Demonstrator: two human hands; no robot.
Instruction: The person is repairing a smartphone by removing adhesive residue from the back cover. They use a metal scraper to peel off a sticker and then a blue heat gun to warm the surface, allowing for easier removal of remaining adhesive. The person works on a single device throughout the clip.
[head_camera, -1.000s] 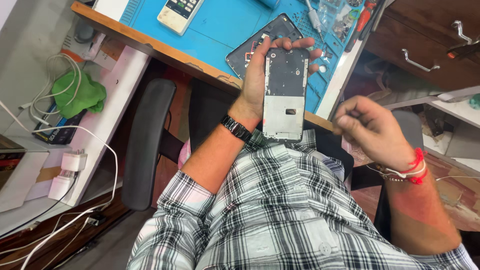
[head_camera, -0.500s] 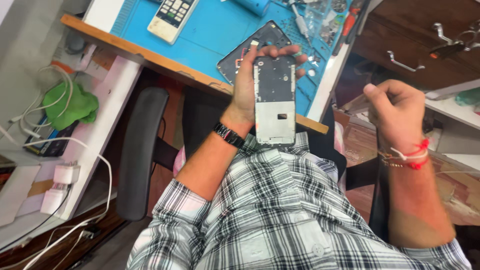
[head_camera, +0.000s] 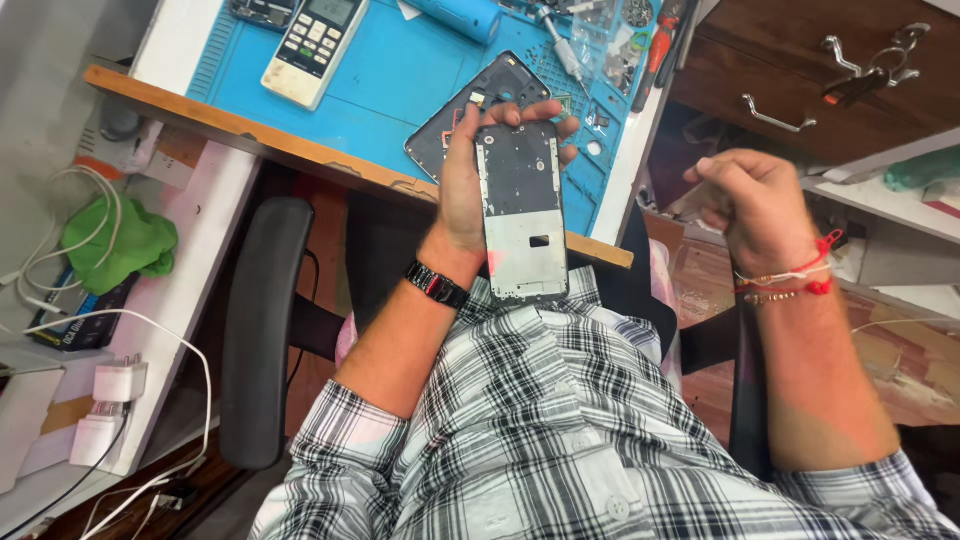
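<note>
Above the near edge of the desk (head_camera: 300, 140), a stripped phone frame (head_camera: 521, 212) is held upright in the left hand (head_camera: 465, 185), whose thumb and fingers are wrapped around its long sides, the fingertips (head_camera: 540, 112) showing over its top end. The frame is seen as a tall rectangle with rounded corners: its upper part is dark grey, its lower part pale silver metal, and a small dark rectangular cut-out sits just below the middle. Thin lighter rails run down both long edges. A black wristband (head_camera: 437, 284) is worn on the left wrist.

Directly behind the frame, a dark phone back cover (head_camera: 470, 100) is laid flat on the blue work mat (head_camera: 400, 80), near the desk's front right corner. A white remote control (head_camera: 315, 40) is found at the mat's far left part, and a blue cylinder (head_camera: 455, 14) lies at the far edge. Small tools and screws (head_camera: 600, 50) are scattered along the mat's right side.

Off the desk's right edge, the right hand (head_camera: 755, 200) is held in the air with its fingers curled into a loose fist; whether anything is pinched in it cannot be told. Red threads (head_camera: 800, 275) are tied at that wrist. A green cloth (head_camera: 110, 245) is seen on the white shelf at left.
</note>
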